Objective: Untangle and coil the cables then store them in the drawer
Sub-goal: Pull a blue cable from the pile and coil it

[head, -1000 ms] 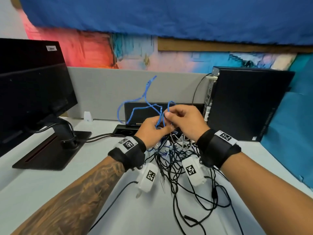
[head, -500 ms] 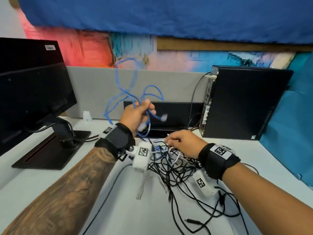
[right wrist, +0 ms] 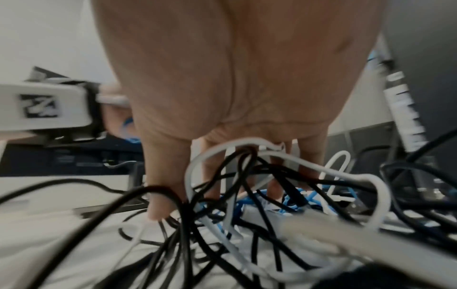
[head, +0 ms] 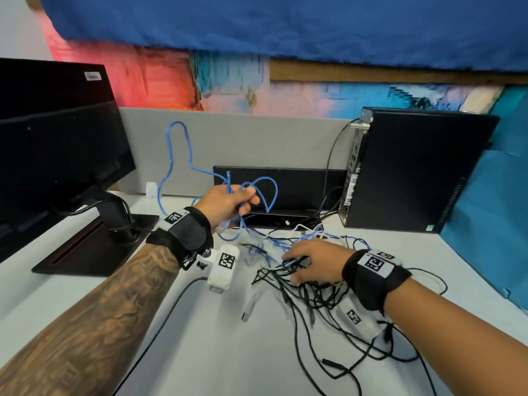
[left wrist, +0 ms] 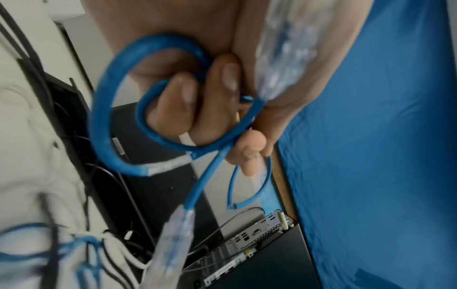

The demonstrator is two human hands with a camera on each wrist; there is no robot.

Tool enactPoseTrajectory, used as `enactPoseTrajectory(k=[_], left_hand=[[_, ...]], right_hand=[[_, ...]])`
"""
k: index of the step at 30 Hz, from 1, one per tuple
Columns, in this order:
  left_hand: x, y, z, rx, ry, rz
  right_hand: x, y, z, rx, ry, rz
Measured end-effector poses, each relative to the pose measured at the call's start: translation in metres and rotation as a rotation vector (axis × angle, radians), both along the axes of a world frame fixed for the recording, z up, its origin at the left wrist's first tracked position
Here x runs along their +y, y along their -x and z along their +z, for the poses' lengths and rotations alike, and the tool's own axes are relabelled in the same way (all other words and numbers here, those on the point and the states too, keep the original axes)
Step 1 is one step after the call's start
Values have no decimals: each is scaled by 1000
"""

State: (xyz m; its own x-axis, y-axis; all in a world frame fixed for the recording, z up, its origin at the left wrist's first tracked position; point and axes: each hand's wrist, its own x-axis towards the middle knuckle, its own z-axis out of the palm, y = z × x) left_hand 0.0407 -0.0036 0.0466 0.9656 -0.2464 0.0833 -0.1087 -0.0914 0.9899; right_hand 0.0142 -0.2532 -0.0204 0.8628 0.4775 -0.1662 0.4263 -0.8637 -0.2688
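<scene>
Found left hand [head: 228, 205] at centre of the head view, raised off the desk and clamped round several loose loops of blue cable [left wrist: 101, 121]; confirmed in the left-wrist view, with fingers [left wrist: 188, 109] curled through the loops and a clear moulded plug [left wrist: 170, 252] dangling below. Found right hand [head: 311, 261] lower and right of centre, laid flat on the tangle of cables [head: 308, 298], fingers [right wrist: 168, 176] straight and spread down among the strands, gripping none that could be made out. Logged the hands as apart, left higher than right. Traced the blue cable from the raised loops down into the tangle; judged it not yet free. Judged the main risk to be a snag: could drag the whole tangle across the desk on a hard upward pull, or cinch a knot tighter, the plug's clip being likely to catch on thin strands. Also judged that the springy loops could slip out of a loosened grip. Recorded the blue cable as round, fairly stiff and smooth-jacketed; the tangle as thin limp black leads mixed with thicker white ones, glossy and pliant. Listed beyond them a pale matt desk [head: 200, 352], a black monitor [head: 57, 152] at left, a black computer tower [head: 423, 172] at right and a grey fabric partition [head: 257, 138] behind. Sighted no drawer in any view.
</scene>
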Motion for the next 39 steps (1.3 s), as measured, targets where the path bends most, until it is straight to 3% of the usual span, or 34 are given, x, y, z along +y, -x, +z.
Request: enactPoseTrajectory(k=[10,12,14,17,21,24,27,31,33,34,35,37,39], left_hand=[[-2,17,-25,212,-243,-154],[-4,20,-29,242,-242,-166],[-7,22,-33,251,-250,-195],[-12,28,-33,263,-297,-262],[-6,29,-31,219,-273,-310],[10,21,-31,142,-274,-215],[25,20,-30,14,-547,-61],[42,24,-23,20,-1184,113],[48,24,-17,-66,-1331,182],[49,22,-14,-137,-1287,207],[48,21,-14,-203,-1132,215],[38,18,-18,-210,-574,130],[23,21,-21,-71,-102,-6]], right_hand=[[-43,5,22,69,289,-220],[-42,11,34,-24,379,-220],[-31,19,46,-216,218,-186],[8,30,59,-406,-313,-6],[47,26,60,-226,-415,-12],[51,18,62,-124,-543,-100],[56,18,66,-51,-672,-126],[64,18,78,26,-854,-167],[67,17,82,51,-919,-196],[68,16,83,7,-886,-194],[70,14,82,-45,-833,-184],[75,11,79,-89,-788,-149],[80,8,77,-83,-837,-124]])
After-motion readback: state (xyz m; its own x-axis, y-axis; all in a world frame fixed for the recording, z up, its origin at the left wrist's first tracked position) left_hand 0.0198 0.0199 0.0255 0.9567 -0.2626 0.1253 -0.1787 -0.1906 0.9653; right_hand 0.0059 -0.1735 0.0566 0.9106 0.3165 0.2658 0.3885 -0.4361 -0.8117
